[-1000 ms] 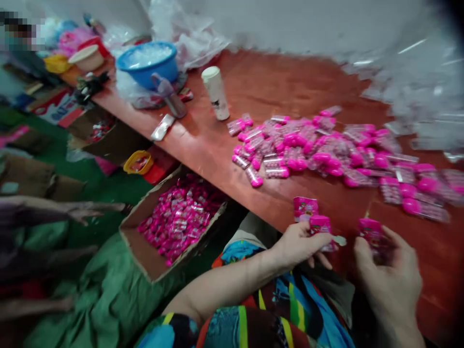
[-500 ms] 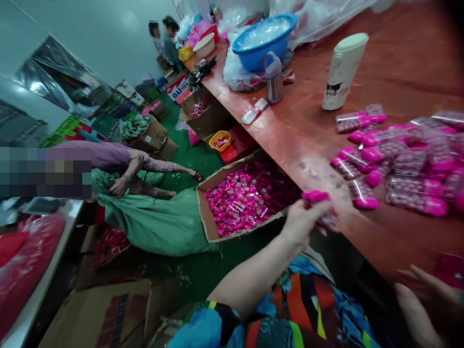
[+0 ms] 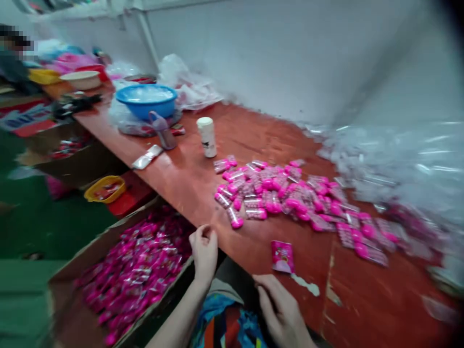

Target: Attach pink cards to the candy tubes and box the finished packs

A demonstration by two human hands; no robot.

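My left hand point(image 3: 204, 249) is over the table's front edge, beside the carton. Its fingers are curled into a loose ring, with nothing visible in them. My right hand point(image 3: 281, 307) is at the table edge farther right, thumb and fingers apart and bent, holding nothing that I can see. Just beyond it a pink printed packet point(image 3: 282, 257) lies flat on the table. Small clear bottles with pink caps point(image 3: 268, 183) lie in a loose heap on the table, pink beads inside them. The cardboard carton point(image 3: 68, 263) at left holds many shiny pink pieces.
On the red-brown table point(image 3: 250, 133) stand a white tumbler point(image 3: 207, 137), a metal cup point(image 3: 166, 135) and a blue basin point(image 3: 147, 99). Clear plastic packaging point(image 3: 406, 164) is piled along the wall. A yellow basket point(image 3: 105, 189) sits below the table edge. Another person point(image 3: 14, 60) is far left.
My view has swung right. The pink-capped bottle that was in my left hand is gone from it, and that hand has curled over the table edge. My right hand has come closer to the left.
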